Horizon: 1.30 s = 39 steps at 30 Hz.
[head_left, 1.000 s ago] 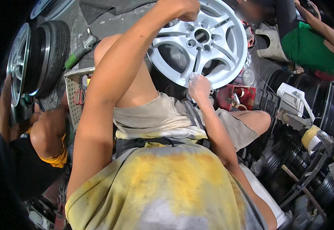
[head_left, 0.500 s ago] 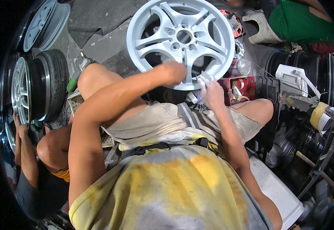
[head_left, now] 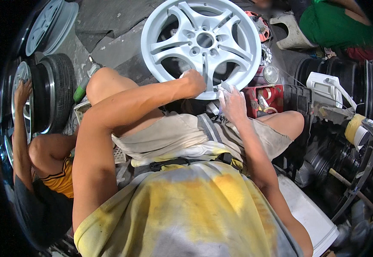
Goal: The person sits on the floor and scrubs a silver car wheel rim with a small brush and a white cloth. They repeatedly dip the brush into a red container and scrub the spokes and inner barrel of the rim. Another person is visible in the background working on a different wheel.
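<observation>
The white alloy wheel stands on the floor before the person's knees, its lower rim hidden behind both hands. The left hand is fisted against a spoke; the right hand pinches a crumpled pale scrap, hard to identify. Since half a second ago, the left hand has dropped toward the rim.

Bright, even light falls from above, and the pale alloy wheel gleams without harsh glare. Shadows pool among the dark tyres at right. Fisheye bending curves the edges, black vignette surrounds, focus fairly sharp.
</observation>
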Tool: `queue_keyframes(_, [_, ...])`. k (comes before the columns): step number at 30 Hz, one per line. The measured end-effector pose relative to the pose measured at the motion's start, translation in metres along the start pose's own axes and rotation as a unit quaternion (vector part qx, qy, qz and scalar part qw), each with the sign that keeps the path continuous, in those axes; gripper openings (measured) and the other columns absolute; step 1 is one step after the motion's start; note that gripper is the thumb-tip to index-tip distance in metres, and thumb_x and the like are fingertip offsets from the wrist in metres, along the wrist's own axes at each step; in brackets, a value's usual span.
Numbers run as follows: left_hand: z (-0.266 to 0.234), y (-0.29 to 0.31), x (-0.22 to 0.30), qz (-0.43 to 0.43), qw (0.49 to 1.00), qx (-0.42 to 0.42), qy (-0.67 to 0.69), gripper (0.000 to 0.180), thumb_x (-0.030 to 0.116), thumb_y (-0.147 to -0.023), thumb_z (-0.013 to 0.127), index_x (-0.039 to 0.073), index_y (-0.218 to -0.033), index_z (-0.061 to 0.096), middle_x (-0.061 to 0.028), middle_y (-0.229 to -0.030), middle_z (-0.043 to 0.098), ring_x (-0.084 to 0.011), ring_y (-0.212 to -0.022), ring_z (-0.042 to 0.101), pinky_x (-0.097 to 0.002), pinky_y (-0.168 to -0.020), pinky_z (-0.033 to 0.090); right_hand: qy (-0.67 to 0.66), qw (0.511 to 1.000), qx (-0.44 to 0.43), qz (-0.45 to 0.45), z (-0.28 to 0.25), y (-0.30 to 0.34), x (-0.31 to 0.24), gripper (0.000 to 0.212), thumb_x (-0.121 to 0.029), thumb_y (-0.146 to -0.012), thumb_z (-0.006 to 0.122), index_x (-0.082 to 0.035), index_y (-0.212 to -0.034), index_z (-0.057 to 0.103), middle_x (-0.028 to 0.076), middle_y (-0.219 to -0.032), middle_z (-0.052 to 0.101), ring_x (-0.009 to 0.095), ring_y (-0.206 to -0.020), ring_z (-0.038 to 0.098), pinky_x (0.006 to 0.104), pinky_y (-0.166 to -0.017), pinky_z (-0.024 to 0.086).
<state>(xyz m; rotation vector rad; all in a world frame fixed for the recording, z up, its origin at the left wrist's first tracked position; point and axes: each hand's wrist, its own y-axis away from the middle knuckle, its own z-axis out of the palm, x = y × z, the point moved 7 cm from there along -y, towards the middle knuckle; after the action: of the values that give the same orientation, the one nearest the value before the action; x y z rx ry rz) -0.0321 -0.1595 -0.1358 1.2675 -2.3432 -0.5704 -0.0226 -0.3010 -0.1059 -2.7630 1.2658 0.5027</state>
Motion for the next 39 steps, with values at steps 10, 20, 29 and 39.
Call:
queue_keyframes(10, [-0.011, -0.03, -0.082, -0.09, 0.995, 0.049, 0.011, 0.028, 0.016, -0.088, 0.064, 0.018, -0.114, 0.075, -0.0127, -0.114, 0.075, -0.03, -0.103, 0.074, -0.0441, -0.081, 0.059, 0.138, 0.976, 0.046, -0.164, -0.03, -0.047, -0.044, 0.034, -0.026, -0.093, 0.066, -0.013, -0.124, 0.07, 0.014, -0.114, 0.06, 0.028, -0.106, 0.06, 0.0437, -0.087, 0.046])
queue_keyframes(20, [-0.074, 0.038, -0.145, -0.175, 0.963, 0.113, 0.168, 0.042, 0.009, -0.081, 0.064, 0.014, -0.122, 0.074, -0.018, -0.108, 0.075, -0.0364, -0.1, 0.072, -0.0457, -0.088, 0.057, 0.334, 0.846, -0.101, -0.403, 0.002, -0.065, -0.048, 0.029, -0.025, -0.096, 0.056, -0.024, -0.121, 0.071, 0.011, -0.121, 0.059, 0.023, -0.115, 0.056, 0.0403, -0.088, 0.044])
queue_keyframes(29, [-0.085, 0.053, -0.163, -0.229, 0.95, 0.107, 0.183, 0.043, 0.01, -0.081, 0.061, 0.01, -0.123, 0.073, -0.0207, -0.111, 0.074, -0.0376, -0.104, 0.072, -0.047, -0.089, 0.057, 0.285, 0.879, -0.273, -0.267, 0.025, -0.073, -0.061, 0.028, -0.029, -0.097, 0.055, -0.014, -0.087, 0.075, 0.01, -0.087, 0.072, 0.026, -0.081, 0.073, 0.0436, -0.071, 0.051])
queue_keyframes(39, [-0.088, 0.073, -0.167, -0.267, 0.926, 0.16, 0.214, 0.036, 0.008, -0.078, 0.063, 0.007, -0.111, 0.076, -0.0161, -0.114, 0.074, -0.0346, -0.103, 0.072, -0.0472, -0.079, 0.058, 0.227, 0.849, -0.362, -0.31, -0.004, -0.089, -0.043, 0.032, -0.026, -0.099, 0.048, -0.005, -0.091, 0.072, 0.02, -0.093, 0.071, 0.038, -0.092, 0.07, 0.0485, -0.08, 0.056])
